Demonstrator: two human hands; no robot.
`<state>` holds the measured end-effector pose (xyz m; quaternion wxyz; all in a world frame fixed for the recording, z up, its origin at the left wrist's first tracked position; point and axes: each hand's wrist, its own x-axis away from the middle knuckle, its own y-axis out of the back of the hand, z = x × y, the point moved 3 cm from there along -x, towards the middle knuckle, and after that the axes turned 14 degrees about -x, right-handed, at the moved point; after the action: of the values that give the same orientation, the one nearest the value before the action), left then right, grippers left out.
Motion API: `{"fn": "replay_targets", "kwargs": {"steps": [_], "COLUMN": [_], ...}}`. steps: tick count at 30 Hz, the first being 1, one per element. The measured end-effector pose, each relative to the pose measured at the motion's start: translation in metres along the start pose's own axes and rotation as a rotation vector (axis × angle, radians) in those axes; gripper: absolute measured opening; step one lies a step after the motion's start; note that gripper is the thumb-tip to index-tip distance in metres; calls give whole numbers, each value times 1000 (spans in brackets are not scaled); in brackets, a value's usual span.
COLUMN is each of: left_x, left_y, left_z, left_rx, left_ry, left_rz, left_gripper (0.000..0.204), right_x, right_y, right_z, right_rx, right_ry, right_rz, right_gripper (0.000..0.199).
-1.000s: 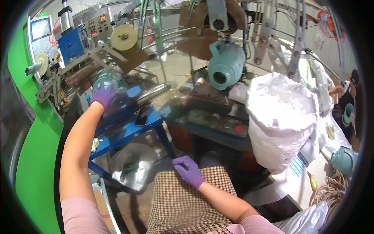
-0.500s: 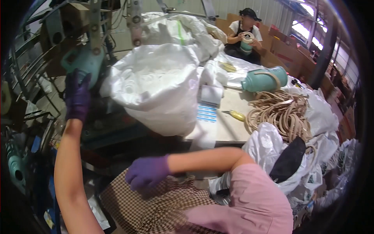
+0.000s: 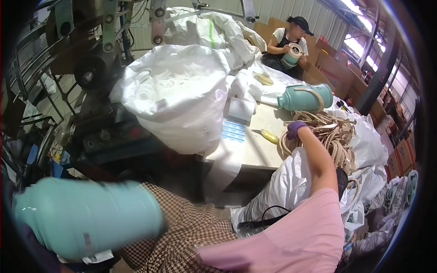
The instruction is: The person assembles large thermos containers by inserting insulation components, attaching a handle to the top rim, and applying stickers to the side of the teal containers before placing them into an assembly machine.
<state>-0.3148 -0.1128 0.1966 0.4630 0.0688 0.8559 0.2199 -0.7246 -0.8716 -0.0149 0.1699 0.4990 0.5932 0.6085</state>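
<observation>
At the lower left I hold a teal thermos flask casing [image 3: 91, 216], on its side and blurred by motion. My left hand [image 3: 38, 248], in a purple glove, is closed on its outer end; most of the fingers are hidden. My right hand [image 3: 297, 129], also gloved in purple, reaches to the left edge of a heap of beige curved handles [image 3: 334, 134]. Its fingers are curled on a handle there. A teal flask with a beige handle [image 3: 305, 98] lies just beyond the heap. Left of this hand is a small yellow-handled tool [image 3: 269, 135].
A large white sack [image 3: 177, 123] of pale plastic rings stands ahead. Dark machinery with metal arms [image 3: 109, 22] is on the left. A label sheet [image 3: 233, 131] lies on the table [image 3: 259, 152]. Across it, a person [image 3: 291, 43] holds another teal flask. White bags [image 3: 287, 182] crowd the right.
My left hand has brought the teal casing from the machine down toward me at the lower left. My right hand has moved from my lap out to the beige handles.
</observation>
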Motion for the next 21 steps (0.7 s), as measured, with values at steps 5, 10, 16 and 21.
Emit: {"fn": "replay_targets", "kwargs": {"steps": [5,10,16,21], "left_x": [0,38,41,45], "left_y": [-68,-114,-148,-135], "left_z": [58,140,152,127], "left_rx": [73,134,230,600], "left_ry": [152,583,501,467], "left_rz": [394,425,503,560], "left_gripper": [40,35,41,61], "right_x": [10,25,55,134], "right_y": [10,85,155,168], "right_z": [7,-77,-50,239], "right_rx": [-67,-231,-1630,-2328], "right_ry": [-88,402,598,1010], "right_rz": [-241,-1330,-1271,302], "right_gripper": [33,12,15,23]}}
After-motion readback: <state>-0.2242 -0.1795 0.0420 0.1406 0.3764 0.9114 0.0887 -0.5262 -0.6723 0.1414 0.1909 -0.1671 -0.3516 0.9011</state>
